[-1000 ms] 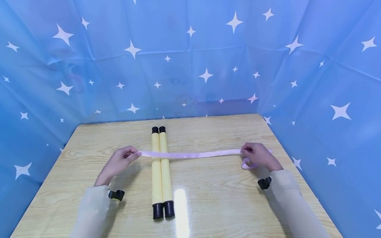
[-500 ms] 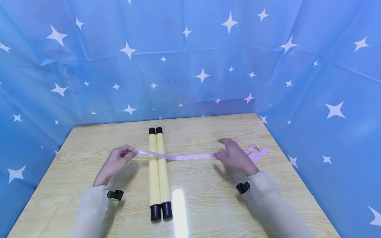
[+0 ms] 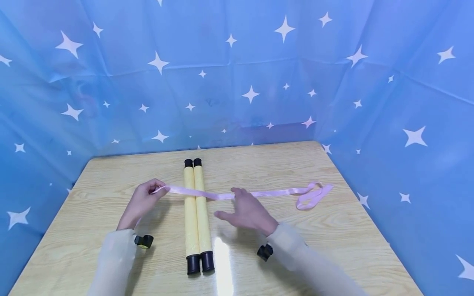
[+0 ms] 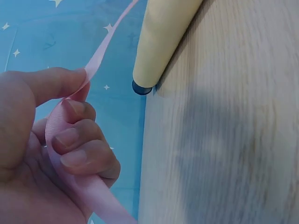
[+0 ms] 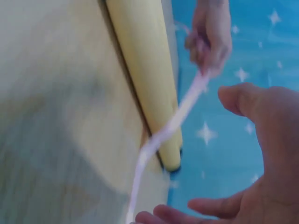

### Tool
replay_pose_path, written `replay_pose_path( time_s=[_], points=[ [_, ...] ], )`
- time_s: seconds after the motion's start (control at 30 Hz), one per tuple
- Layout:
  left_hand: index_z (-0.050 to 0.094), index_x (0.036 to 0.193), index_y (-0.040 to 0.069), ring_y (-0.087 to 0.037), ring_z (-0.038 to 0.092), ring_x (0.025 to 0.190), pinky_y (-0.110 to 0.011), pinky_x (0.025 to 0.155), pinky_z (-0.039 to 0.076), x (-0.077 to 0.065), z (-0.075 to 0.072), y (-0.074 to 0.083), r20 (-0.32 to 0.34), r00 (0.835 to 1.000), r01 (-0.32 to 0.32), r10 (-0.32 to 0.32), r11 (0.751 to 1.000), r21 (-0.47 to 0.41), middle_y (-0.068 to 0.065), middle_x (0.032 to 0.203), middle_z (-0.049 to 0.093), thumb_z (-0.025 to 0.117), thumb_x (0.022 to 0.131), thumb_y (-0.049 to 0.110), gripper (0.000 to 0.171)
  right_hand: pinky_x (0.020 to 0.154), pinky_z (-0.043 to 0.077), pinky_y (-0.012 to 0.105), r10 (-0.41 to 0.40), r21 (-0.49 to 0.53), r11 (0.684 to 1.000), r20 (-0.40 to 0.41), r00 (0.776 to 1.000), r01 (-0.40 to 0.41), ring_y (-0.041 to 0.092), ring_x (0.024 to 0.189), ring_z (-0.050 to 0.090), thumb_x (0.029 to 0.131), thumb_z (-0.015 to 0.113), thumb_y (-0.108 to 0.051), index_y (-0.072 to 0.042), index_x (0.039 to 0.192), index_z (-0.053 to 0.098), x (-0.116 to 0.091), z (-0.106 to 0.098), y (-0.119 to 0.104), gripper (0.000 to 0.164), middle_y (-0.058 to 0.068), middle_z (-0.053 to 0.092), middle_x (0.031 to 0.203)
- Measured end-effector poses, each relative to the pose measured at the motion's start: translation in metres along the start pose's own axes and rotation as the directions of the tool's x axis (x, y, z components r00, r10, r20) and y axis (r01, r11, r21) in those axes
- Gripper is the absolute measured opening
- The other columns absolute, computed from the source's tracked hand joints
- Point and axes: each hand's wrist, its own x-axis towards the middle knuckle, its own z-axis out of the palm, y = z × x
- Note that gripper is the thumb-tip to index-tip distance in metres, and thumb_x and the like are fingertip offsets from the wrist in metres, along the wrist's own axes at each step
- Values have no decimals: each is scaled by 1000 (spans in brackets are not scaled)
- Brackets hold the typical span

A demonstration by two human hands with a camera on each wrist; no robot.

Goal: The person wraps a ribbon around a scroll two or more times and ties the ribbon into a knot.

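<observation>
Crossing two yellow rolls [image 3: 203, 220]: one ribbon [image 3: 221, 196] pinched by left grip [image 3: 142, 202].

The place looks like a small screened-off recording booth. A blue cloth [image 3: 222, 92] printed with white four-pointed stars hangs behind a wood-grain table [image 3: 355, 234] and along both its sides, with creases running across it (hung fabric, evidently, rather than painted wall). A small black camera [image 3: 143, 241] is worn at each of the person's wrists. What kind of building surrounds the cloth cannot be told.
</observation>
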Motion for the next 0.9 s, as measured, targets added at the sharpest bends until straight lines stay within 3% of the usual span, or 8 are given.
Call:
replay_pose_path(
  time_s=[0.17,0.37,0.53,0.63,0.77,0.9],
  points=[
    [66,102,7,-16,43,64,-27,56,38,0,-1,-5,-29,999,-12,14,999,53,-6,77,53,64,96,33,27,93,49,38,-19,-34,999,28,999,20,28,112,58,79,55,-79,6,145,42,2,19,-30,108,21,56,132],
    [67,102,7,-19,47,70,-31,65,41,1,-1,-10,-29,999,-15,16,999,48,-6,79,56,65,95,35,29,87,51,34,39,-59,998,42,998,-36,27,107,61,76,53,-83,5,146,42,4,39,-59,113,19,61,122],
    [67,101,9,-18,47,68,-31,65,40,0,-3,-13,-31,1000,-1,2,999,52,-5,77,54,65,95,36,28,67,51,30,69,-137,989,66,995,-59,22,82,60,72,47,-89,8,128,55,6,57,-79,112,16,61,102],
    [67,101,10,-19,46,68,-31,64,41,2,-4,-13,-28,1000,-5,7,999,49,-7,77,54,65,95,34,26,55,47,28,103,-159,983,39,994,-95,20,68,55,68,49,-91,9,124,52,8,66,-88,115,13,55,90],
    [67,100,9,-19,47,68,-31,64,41,5,-3,-14,-30,999,-33,34,999,38,-10,77,57,66,95,32,23,50,46,27,134,-212,968,-22,991,-135,20,67,57,67,51,-91,15,139,38,13,76,-95,128,18,57,98],
    [67,98,8,-19,46,67,-31,62,40,6,-1,-16,-36,998,-40,42,998,52,-9,76,58,66,95,29,22,48,47,25,171,-248,954,-14,985,-169,18,66,58,68,56,-86,17,147,28,20,84,-97,133,22,58,110]
  ],
)
